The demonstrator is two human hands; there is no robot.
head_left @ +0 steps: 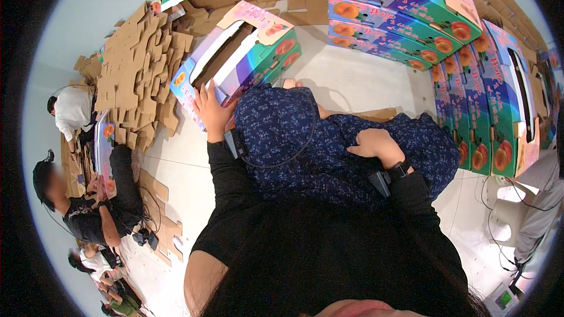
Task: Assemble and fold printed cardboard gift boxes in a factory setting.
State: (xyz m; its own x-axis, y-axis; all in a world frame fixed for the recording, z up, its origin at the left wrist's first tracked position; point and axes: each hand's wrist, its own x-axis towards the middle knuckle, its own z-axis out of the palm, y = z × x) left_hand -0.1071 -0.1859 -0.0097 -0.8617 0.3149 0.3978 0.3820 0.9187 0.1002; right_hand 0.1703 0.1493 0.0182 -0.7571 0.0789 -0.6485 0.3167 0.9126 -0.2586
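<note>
Just past the left knee, got a colourful fruit-print box [267,67] sitting on the pale floor [364,79]. Touching its near end with the left hand [211,108], spread-fingered and not clamped. Resting the right hand [379,145] on a dark floral skirt [276,126], can't tell if pinching fabric. Got more boxes [393,17] stacked ahead right.

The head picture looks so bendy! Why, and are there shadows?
Head view: the fisheye lens blackens the corners and bends stacked boxes near the rim; head view: soft shadows on the pale floor, and the box under the left hand looks sharp.
</note>
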